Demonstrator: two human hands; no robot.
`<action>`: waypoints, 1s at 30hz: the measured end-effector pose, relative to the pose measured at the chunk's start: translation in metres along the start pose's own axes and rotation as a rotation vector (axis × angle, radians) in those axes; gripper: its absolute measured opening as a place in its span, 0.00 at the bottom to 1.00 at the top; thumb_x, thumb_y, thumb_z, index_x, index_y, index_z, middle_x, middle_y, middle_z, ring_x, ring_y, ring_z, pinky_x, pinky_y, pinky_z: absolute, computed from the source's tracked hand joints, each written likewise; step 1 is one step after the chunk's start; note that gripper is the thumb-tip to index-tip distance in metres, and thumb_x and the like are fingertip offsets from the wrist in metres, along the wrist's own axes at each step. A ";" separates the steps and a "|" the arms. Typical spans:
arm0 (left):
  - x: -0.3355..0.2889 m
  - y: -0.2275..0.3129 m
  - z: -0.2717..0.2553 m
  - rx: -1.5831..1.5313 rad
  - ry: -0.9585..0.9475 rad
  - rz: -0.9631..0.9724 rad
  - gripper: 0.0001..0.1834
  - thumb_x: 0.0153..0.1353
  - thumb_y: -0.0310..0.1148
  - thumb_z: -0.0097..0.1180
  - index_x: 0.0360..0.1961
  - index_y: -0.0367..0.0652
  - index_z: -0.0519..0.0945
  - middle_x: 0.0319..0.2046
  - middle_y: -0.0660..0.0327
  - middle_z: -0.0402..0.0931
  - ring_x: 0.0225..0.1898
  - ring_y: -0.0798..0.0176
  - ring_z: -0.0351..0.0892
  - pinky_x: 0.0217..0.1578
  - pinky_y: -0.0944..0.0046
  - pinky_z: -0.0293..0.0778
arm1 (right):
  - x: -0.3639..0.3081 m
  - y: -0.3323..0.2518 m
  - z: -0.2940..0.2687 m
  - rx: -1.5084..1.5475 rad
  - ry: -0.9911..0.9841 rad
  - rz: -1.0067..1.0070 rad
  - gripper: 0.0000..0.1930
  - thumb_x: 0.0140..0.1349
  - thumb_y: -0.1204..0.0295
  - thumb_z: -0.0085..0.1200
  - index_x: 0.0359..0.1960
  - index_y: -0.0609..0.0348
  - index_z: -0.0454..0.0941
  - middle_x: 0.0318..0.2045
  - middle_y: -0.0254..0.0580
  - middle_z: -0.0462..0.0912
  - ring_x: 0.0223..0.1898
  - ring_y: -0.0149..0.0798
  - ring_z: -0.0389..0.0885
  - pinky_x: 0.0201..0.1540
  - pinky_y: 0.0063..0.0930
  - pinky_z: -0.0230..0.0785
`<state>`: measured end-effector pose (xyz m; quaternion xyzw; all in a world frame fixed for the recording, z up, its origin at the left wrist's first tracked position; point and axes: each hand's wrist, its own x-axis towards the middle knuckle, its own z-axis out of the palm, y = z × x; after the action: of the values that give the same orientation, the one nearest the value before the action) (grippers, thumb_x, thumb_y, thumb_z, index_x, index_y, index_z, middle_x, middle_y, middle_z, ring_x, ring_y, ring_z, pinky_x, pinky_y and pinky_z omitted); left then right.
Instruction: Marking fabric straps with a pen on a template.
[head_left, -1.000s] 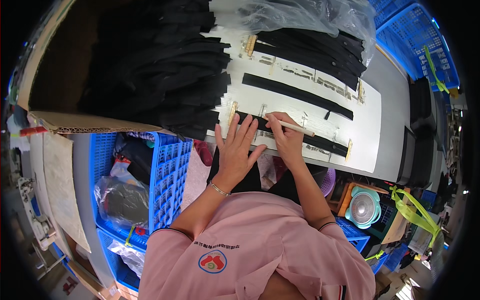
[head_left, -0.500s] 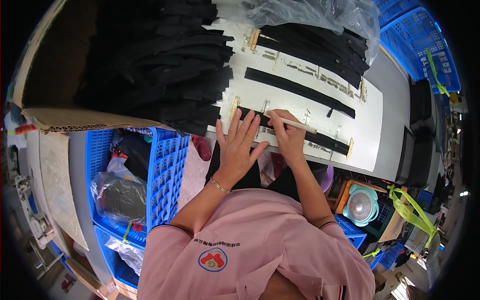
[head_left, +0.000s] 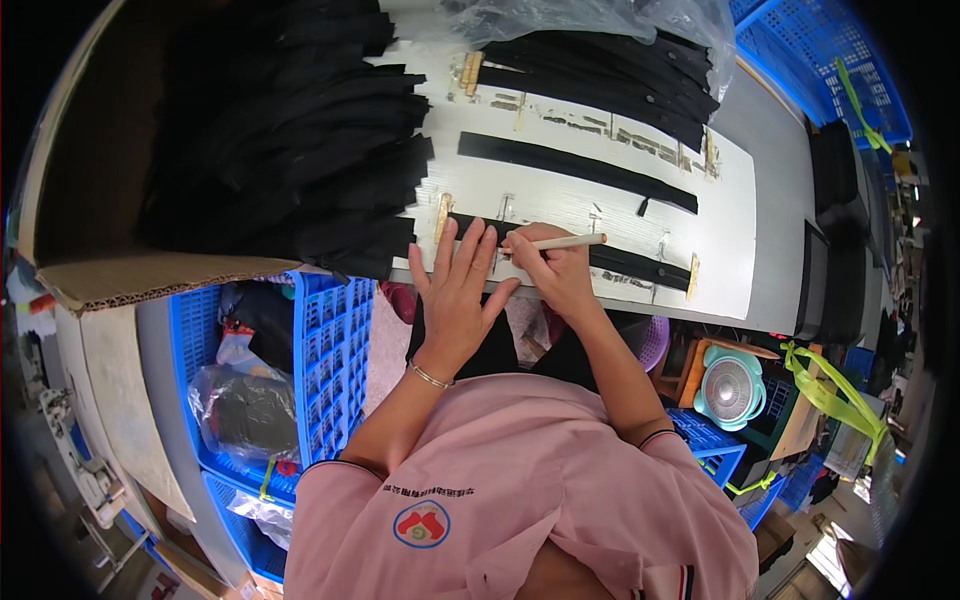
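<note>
A long black fabric strip [head_left: 640,266] lies near the front edge of a white board [head_left: 730,270], between tan guide blocks at its two ends. My left hand [head_left: 458,285] rests flat with fingers spread over the strip's left part. My right hand [head_left: 560,272] pinches a slim white pencil [head_left: 575,241], its tip down at the strip's near edge beside my left fingers. The fingers cover part of the strip there. Farther back on the board is a second black strip [head_left: 580,170], lying alone.
A cardboard box [head_left: 170,280] at left holds a heap of black strips [head_left: 290,150] spilling onto the board. More strips [head_left: 610,85] lie at the back under clear plastic [head_left: 560,18]. Blue crates [head_left: 335,360] stand below left. A turquoise fan [head_left: 728,388] is below right.
My right hand has shifted toward the strip's near edge, and the pencil's rear end has swung upward. My left hand stays flat on the strip. The whole view has shifted slightly.
</note>
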<state>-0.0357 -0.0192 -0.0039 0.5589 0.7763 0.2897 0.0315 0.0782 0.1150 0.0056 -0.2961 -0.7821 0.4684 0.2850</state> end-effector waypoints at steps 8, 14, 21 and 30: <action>0.000 0.000 0.001 0.012 0.017 0.005 0.38 0.62 0.48 0.68 0.71 0.46 0.72 0.71 0.61 0.69 0.77 0.51 0.57 0.74 0.35 0.33 | -0.028 0.001 -0.063 0.038 0.405 0.153 0.10 0.72 0.74 0.55 0.35 0.68 0.85 0.27 0.38 0.84 0.28 0.27 0.78 0.32 0.22 0.70; 0.000 0.000 0.002 0.025 -0.004 0.023 0.38 0.63 0.48 0.67 0.72 0.46 0.71 0.72 0.60 0.67 0.77 0.49 0.55 0.74 0.34 0.32 | -0.031 0.016 -0.068 0.004 0.391 0.156 0.10 0.72 0.74 0.54 0.35 0.69 0.84 0.29 0.38 0.84 0.29 0.27 0.77 0.34 0.23 0.69; 0.010 0.041 0.004 -0.086 -0.044 0.120 0.38 0.63 0.49 0.66 0.71 0.47 0.72 0.73 0.56 0.66 0.77 0.49 0.57 0.74 0.33 0.34 | -0.033 0.019 -0.072 0.008 0.329 0.142 0.09 0.71 0.75 0.55 0.34 0.67 0.84 0.28 0.40 0.83 0.29 0.30 0.79 0.32 0.26 0.69; 0.020 0.065 0.031 -0.177 -0.091 0.191 0.29 0.62 0.43 0.66 0.63 0.44 0.80 0.66 0.57 0.73 0.67 0.53 0.68 0.72 0.37 0.44 | -0.031 0.017 -0.072 -0.060 0.293 0.128 0.10 0.70 0.74 0.55 0.34 0.69 0.83 0.30 0.47 0.85 0.28 0.37 0.82 0.33 0.30 0.70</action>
<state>0.0240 0.0250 0.0075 0.6379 0.6888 0.3330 0.0880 0.1542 0.1397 0.0140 -0.4188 -0.7256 0.4137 0.3563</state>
